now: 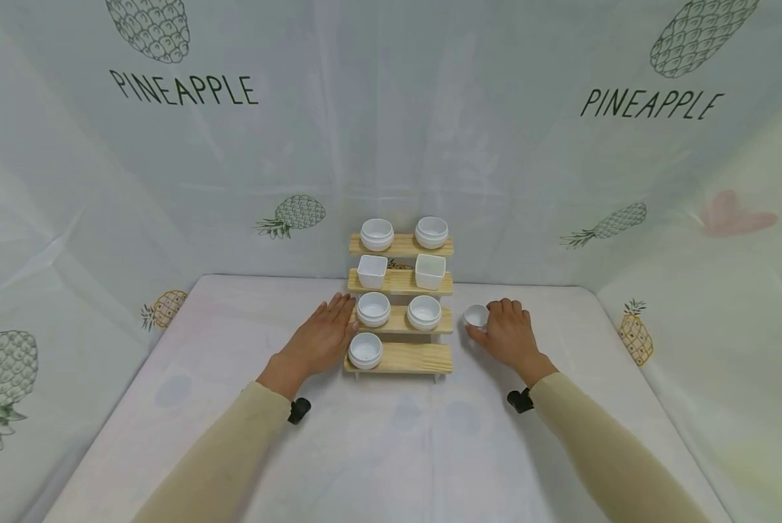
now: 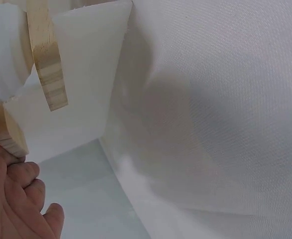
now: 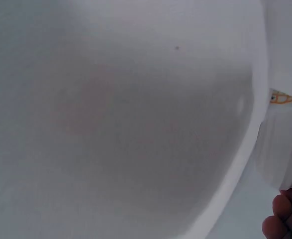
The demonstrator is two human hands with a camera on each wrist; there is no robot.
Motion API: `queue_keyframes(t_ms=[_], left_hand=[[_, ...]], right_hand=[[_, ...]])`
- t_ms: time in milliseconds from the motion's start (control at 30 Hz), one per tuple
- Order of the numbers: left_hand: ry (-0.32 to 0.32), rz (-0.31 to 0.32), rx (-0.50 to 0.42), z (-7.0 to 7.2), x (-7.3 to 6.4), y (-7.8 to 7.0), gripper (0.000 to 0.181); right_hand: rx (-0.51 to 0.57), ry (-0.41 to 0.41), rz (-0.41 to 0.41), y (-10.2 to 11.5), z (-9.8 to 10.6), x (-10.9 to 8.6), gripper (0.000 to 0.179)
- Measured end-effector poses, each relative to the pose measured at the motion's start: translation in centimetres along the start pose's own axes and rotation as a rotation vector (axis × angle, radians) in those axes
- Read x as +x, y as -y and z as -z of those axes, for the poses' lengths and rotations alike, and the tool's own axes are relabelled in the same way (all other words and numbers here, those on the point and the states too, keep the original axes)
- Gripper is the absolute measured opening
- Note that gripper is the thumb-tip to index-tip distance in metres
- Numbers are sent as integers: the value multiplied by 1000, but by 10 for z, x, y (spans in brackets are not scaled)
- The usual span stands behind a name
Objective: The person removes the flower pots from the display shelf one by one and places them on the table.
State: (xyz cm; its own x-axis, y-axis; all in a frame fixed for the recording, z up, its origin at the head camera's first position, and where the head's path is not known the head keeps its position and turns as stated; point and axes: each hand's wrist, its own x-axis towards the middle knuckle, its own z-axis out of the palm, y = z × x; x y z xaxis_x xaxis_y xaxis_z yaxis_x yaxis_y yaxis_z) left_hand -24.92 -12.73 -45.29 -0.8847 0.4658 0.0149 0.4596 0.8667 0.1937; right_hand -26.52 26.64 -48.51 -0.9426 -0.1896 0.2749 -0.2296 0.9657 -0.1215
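A wooden tiered stand (image 1: 423, 358) holds several small white bowls, round ones and square ones. On its bottom step a round white bowl (image 1: 365, 351) sits at the left end, and bare wood shows to the right. My left hand (image 1: 322, 335) rests against the stand's left side, fingers extended; in the left wrist view its fingers (image 2: 24, 191) lie beside the end of a wooden step (image 2: 48, 74). Right of the stand, my right hand (image 1: 510, 335) grips a small white bowl (image 1: 475, 316) between thumb and fingers. That bowl also shows at the right wrist view's edge.
Two square white bowls (image 1: 372, 272) stand on the second step from the top, two round ones (image 1: 377, 233) on the top step. A pale cloth covers the table (image 1: 391, 450). Behind it hangs a pineapple-print sheet (image 1: 391, 145).
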Motion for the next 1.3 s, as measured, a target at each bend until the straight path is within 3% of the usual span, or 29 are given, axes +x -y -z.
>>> queue_keyframes(t_ms=[300,567,800,1000,1300], left_hand=[[1,4,-4,0,1,0,66],[-8,2,-6,-1,0,1,66],[-5,10,-13,-2,1,1,67],[0,6,-18,-3,2,1,66],[2,8,-16,-4,2,2,67]], right_hand=[[-24,32,-36,6,-16,14,66],[-40,89,-63,6,-15,15,65],[-87,117,-30,-1,-15,18,64],[-62,158,-18,-6,-16,25,67],[-35,147,9,-8,-18,28,66]])
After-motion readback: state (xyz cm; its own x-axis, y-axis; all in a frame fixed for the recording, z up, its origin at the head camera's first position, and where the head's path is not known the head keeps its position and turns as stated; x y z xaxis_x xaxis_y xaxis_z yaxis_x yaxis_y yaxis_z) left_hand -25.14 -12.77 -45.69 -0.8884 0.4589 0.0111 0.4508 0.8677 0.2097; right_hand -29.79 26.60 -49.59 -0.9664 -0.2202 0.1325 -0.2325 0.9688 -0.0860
